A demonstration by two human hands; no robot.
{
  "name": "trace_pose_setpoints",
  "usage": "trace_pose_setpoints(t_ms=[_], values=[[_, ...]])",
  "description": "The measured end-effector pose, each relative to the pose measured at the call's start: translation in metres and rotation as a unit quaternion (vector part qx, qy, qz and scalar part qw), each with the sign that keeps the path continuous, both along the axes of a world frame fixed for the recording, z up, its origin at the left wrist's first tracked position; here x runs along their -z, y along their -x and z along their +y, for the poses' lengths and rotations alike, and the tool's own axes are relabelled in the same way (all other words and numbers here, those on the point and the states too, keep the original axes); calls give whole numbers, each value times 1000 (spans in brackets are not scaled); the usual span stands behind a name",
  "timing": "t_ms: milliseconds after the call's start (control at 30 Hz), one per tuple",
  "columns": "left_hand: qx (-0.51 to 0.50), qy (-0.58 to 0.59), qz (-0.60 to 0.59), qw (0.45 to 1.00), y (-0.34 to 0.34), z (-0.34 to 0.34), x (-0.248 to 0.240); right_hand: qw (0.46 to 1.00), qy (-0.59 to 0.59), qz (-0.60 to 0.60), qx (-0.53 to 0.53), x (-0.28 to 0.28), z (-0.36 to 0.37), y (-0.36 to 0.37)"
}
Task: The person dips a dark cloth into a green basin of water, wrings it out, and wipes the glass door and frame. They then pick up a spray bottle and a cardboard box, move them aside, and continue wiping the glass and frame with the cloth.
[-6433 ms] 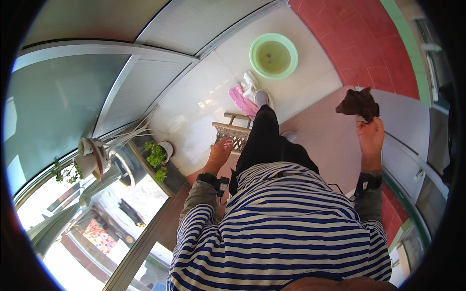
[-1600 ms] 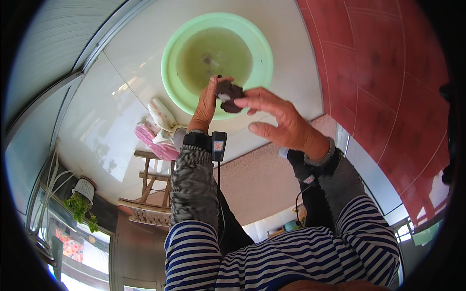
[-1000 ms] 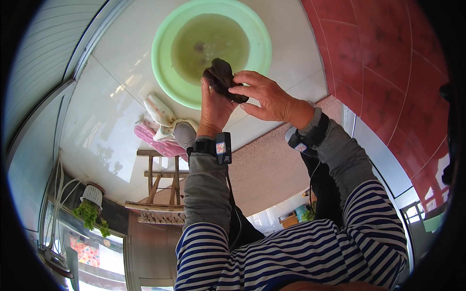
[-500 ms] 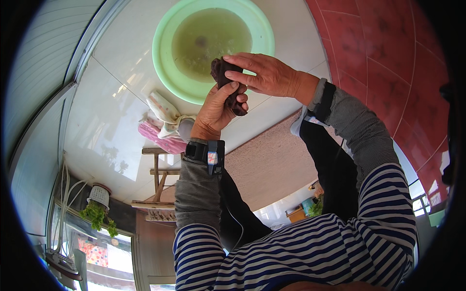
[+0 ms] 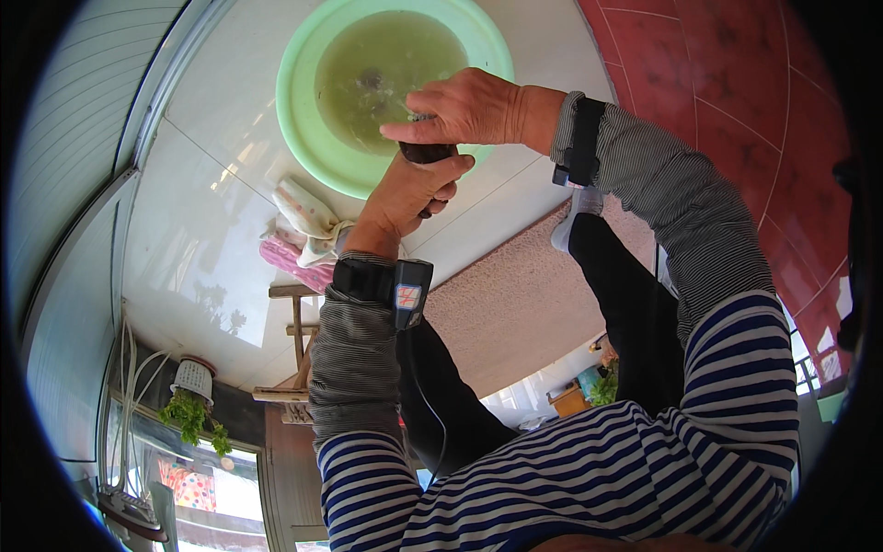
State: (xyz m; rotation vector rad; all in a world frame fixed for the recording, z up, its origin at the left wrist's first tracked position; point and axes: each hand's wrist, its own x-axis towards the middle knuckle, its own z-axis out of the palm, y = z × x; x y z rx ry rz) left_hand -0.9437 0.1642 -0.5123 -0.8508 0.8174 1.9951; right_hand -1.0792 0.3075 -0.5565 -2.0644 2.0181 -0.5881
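My left hand (image 5: 405, 201) is closed around a bunched, dark brown cloth (image 5: 426, 153), possibly a sock; most of it is hidden in the fist. From above, my right hand (image 5: 471, 109) grips the cloth's upper end with curled fingers, its thumb side out of sight. Both hands are over the near right rim of a light green basin (image 5: 296, 120). Cloudy, yellowish-green water (image 5: 391, 64) fills the basin's middle, with a blurred dark spot and some pale bubbles in it.
Left of my left wrist, a cream cloth (image 5: 308, 212) and a pink cloth (image 5: 292, 262) lie on glossy white tiles (image 5: 207, 230). Nearer stands a wooden stool (image 5: 299, 345). A pinkish-brown mat (image 5: 515, 285) lies under my arms, red tiles (image 5: 708, 83) to the right.
My right hand has moved left and curled over the top of the cloth. My left hand has shifted slightly left, and less of the cloth shows. The whole view has moved a little.
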Motion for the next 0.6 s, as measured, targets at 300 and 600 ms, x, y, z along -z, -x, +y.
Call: trace_pose_setpoints(t_ms=[300, 600], values=[[193, 392, 161, 885, -4, 23, 63, 958, -276, -57, 58, 2, -5, -6], [315, 623, 265, 665, -6, 17, 86, 832, -383, -342, 210, 14, -8, -21]])
